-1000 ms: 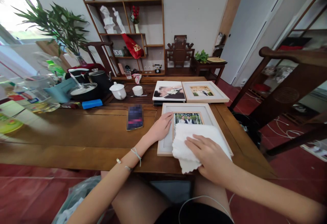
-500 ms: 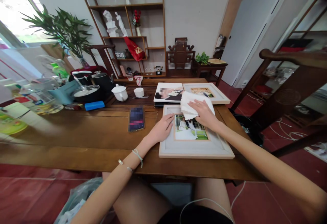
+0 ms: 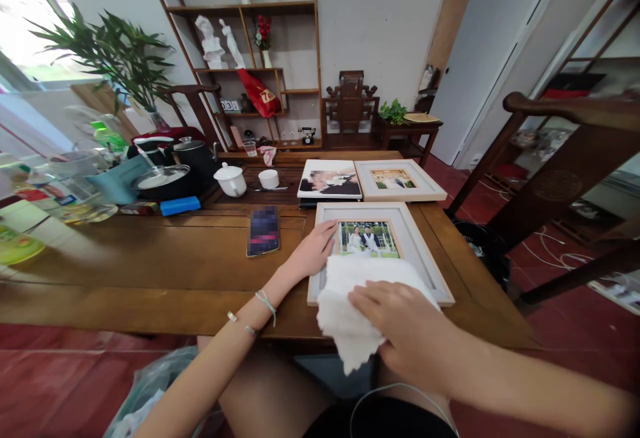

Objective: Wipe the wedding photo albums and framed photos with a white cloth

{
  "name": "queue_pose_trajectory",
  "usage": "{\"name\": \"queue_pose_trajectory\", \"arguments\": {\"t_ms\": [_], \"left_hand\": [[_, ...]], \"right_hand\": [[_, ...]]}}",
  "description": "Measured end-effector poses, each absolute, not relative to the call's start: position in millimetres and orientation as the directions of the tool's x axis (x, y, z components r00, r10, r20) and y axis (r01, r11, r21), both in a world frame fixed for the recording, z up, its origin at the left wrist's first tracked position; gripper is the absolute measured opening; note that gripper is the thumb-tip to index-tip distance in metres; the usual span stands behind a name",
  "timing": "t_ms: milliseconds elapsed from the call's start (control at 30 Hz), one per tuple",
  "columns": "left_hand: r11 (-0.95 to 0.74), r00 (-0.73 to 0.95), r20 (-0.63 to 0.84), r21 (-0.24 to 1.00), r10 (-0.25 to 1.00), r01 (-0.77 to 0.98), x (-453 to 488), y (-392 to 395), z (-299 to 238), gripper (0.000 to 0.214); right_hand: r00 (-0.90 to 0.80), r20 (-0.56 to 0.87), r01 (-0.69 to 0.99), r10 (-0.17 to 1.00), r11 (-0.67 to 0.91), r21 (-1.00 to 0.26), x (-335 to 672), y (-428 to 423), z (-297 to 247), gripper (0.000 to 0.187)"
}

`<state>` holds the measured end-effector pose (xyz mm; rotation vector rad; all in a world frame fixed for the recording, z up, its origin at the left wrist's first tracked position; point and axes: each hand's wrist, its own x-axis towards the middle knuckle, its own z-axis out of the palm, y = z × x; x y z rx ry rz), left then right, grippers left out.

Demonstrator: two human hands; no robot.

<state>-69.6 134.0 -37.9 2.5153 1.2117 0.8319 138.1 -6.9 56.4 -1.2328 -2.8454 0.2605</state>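
At the near edge of the table (image 3: 150,258), our right hand (image 3: 400,328) lies flat on a white cloth (image 3: 345,305), fingers (image 3: 367,295) stretched forward and lightly spread, pressing down rather than pinching. The cloth is bunched under the palm; it covers the near rail of a pale picture frame (image 3: 420,251) and its ragged lower edge hangs past the table edge over our lap. Our left hand (image 3: 313,251) rests on the frame's left rail, fingers (image 3: 325,231) held close together and laid flat, tips reaching to the edge of the photo (image 3: 367,238) inside the mat. We cannot tell whether the thumb hooks under the rail. Two thin bracelets (image 3: 255,311) sit on that wrist.

The frame lies flat on the table, directly in front of us, its near part hidden by the cloth and its far part showing the photo. Just left of our left hand lies a phone (image 3: 263,230), apart from the frame. Beyond the frame, touching or nearly touching its far rail, lie a photo book (image 3: 330,179) and a second pale frame (image 3: 403,180) side by side. Farther left on the table stand a white teapot (image 3: 231,179), a white cup (image 3: 269,178), a dark kettle (image 3: 193,155), a lidded pan (image 3: 161,180) and a blue bar-shaped thing (image 3: 180,205). A wooden chair back (image 3: 575,158) rises at our right.
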Motion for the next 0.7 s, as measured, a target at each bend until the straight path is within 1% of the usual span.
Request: {"name": "queue_pose_trajectory", "arguments": {"t_ms": [67, 133, 200, 267, 367, 467, 600, 667, 700], "left_hand": [[-0.652, 0.507, 0.412, 0.433, 0.757, 0.622, -70.9, 135.1, -37.9, 0.042], [-0.686, 0.542, 0.421, 0.425, 0.728, 0.591, -72.0, 135.6, -37.4, 0.041], [-0.709, 0.575, 0.415, 0.418, 0.705, 0.568, -72.0, 134.9, -35.9, 0.039], [-0.694, 0.567, 0.399, 0.425, 0.720, 0.582, -70.9, 133.4, -34.1, 0.039], [-0.623, 0.504, 0.367, 0.439, 0.782, 0.647, -68.5, 131.1, -32.1, 0.043], [-0.600, 0.494, 0.340, 0.440, 0.800, 0.669, -67.1, 129.9, -31.3, 0.044], [-0.618, 0.495, 0.370, 0.452, 0.786, 0.643, -67.2, 130.2, -30.8, 0.041], [-0.637, 0.501, 0.394, 0.466, 0.771, 0.614, -68.0, 131.6, -31.6, 0.040], [-0.651, 0.513, 0.402, 0.471, 0.759, 0.595, -68.7, 132.7, -32.7, 0.041]], "right_hand": [[-0.733, 0.000, 0.671, 0.680, 0.723, -0.165, 131.4, -9.7, 47.4, 0.061], [-0.737, 0.033, 0.667, 0.675, 0.734, -0.124, 127.8, 1.6, 34.3, 0.070], [-0.690, 0.047, 0.720, 0.722, 0.691, -0.059, 129.9, 25.2, 20.8, 0.075], [-0.609, 0.050, 0.793, 0.792, 0.609, 0.018, 137.8, 57.0, 10.9, 0.076], [-0.488, 0.148, 0.872, 0.860, 0.474, 0.119, 153.4, 106.1, 7.3, 0.071], [-0.405, 0.195, 0.912, 0.893, 0.381, 0.151, 157.7, 138.0, 15.0, 0.067], [-0.364, 0.123, 0.922, 0.923, 0.338, 0.190, 134.1, 133.7, 28.1, 0.057], [-0.393, 0.076, 0.906, 0.916, 0.373, 0.199, 116.6, 112.4, 31.8, 0.052], [-0.435, 0.050, 0.886, 0.899, 0.418, 0.201, 108.4, 98.3, 32.6, 0.048]]}}
